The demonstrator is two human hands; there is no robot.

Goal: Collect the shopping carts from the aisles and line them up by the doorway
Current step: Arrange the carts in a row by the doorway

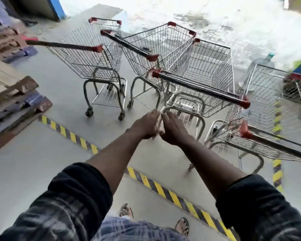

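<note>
Several wire shopping carts with red-capped handles stand on the grey floor past a yellow-black striped line. The left cart (92,56) stands apart. A middle cart (156,47) sits close against a third cart (207,79), whose handle bar (202,87) runs across the centre. A fourth cart (268,119) is at the right. My left hand (145,124) and my right hand (174,129) reach forward side by side below the third cart's handle, fingers stretched out, holding nothing. Motion blur hides whether they touch its lower frame.
Stacked wooden pallets (12,94) fill the left side. Hazard tape (163,188) runs diagonally over the floor and up the right side. A blue doorframe (56,8) stands at the back left, bright wet ground lies beyond, and a large water bottle (262,61) stands at the right.
</note>
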